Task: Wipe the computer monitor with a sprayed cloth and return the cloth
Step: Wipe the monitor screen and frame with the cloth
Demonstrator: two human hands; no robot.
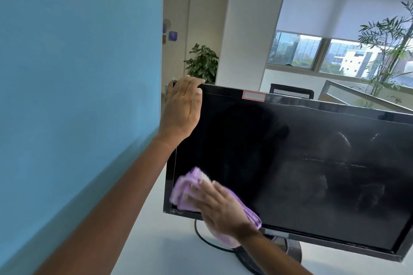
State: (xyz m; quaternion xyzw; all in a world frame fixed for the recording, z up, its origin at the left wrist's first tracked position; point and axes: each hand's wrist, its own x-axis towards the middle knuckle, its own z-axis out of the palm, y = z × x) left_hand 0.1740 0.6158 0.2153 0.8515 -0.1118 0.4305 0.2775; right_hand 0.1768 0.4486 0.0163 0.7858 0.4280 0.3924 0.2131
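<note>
**A:** ok so where is the cloth (185, 190) found right now?

**B:** The purple cloth is pressed flat against the lower left corner of the monitor (290, 163) screen, right by the bezel. It's covered by the right hand (219, 205), whose fingers are laid out fairly straight on top. That part is a bit blurred, so the thumb can't be made out. A fold of the cloth is seen hanging below the palm.

**A:** and the other hand?

**B:** The monitor's top left corner is gripped by the left hand (183, 107), with the fingers curled over the top edge.

**A:** anything else worth noting?

**B:** Smudges and streaks are seen on the right half of the screen. The monitor is carried on a dark stand (290, 250) on the white tabletop (169, 252), and a black cable (201, 239) is looped beside it. A blue wall (78, 73) is seen at the left.
</note>
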